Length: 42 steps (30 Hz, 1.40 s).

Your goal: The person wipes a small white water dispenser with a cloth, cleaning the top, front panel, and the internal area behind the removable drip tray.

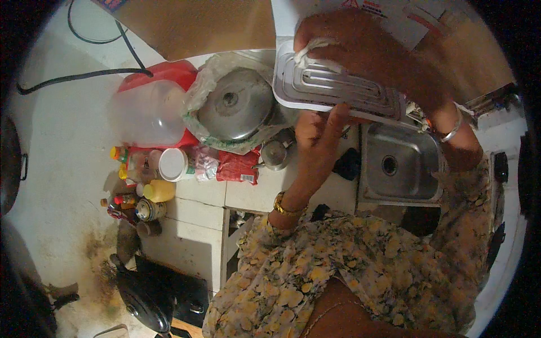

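My left hand, with a gold-coloured band at the wrist, grips the lower edge of a pale rectangular tray or lid with ridges in nested rounded rectangles. It is held up at the top centre, above the counter. In my right hand is a bunched white cloth, pressed against the ridged face near its upper left part. A silver-coloured bangle circles the right wrist. The far ends of the tray and some fingers are partly hidden by the right hand and forearm.
A steel sink lies below the right forearm. To the left are a lidded metal pot in a plastic bag, a small metal pot, a white-lidded tub and several jars. A black lidded pan stands at the lower left.
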Available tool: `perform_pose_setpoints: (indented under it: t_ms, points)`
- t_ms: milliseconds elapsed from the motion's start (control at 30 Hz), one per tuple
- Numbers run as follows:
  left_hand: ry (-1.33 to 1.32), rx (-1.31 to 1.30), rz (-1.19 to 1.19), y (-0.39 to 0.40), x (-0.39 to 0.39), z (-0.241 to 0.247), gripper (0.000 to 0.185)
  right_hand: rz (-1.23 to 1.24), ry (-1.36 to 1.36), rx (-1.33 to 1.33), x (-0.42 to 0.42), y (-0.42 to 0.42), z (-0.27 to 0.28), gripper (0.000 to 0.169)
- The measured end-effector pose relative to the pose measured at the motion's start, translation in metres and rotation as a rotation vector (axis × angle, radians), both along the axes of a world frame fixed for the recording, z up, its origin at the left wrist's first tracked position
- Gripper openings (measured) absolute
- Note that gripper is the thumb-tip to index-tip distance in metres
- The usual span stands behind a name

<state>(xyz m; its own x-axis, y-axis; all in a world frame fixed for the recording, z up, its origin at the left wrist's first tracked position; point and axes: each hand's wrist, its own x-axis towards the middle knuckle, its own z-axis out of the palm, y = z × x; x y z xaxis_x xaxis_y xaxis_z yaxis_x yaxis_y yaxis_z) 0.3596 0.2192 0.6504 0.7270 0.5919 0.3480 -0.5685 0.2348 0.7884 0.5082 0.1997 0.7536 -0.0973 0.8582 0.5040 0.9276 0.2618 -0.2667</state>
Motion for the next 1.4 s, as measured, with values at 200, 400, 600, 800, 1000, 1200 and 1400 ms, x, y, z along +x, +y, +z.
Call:
perform_pose_setpoints:
  t_ms: [200, 400, 600, 800, 1000, 1200, 1400]
  points:
    - [-0.041, -0.121, -0.089, 0.002, 0.001, 0.005, 0.015, -0.207, -0.2, -0.028, -0.019, 0.004, -0.01, 0.016]
    - [0.002, 0.109, -0.052, 0.008, -0.002, -0.001, 0.022, -0.198, -0.304, -0.053, -0.04, -0.003, 0.006, 0.017]
    - [0.059, 0.294, 0.082, 0.009, -0.002, -0.005, 0.021, 0.027, -0.349, -0.083, -0.038, -0.009, 0.011, 0.02]
    - [0.009, 0.075, 0.033, 0.005, 0.0, -0.002, 0.011, 0.06, -0.518, -0.052, -0.043, -0.015, 0.016, 0.019]
    - [0.251, 0.635, 0.018, 0.029, -0.013, -0.014, 0.019, 0.022, -0.606, -0.068, -0.035, -0.045, 0.011, 0.018]
    - [0.04, 0.183, -0.013, 0.01, -0.001, -0.013, 0.027, 0.005, -0.524, -0.075, -0.028, -0.065, 0.005, 0.015]
    - [0.105, 0.121, -0.058, 0.016, -0.002, -0.016, 0.033, -0.018, -0.197, 0.026, -0.004, -0.06, -0.003, 0.012]
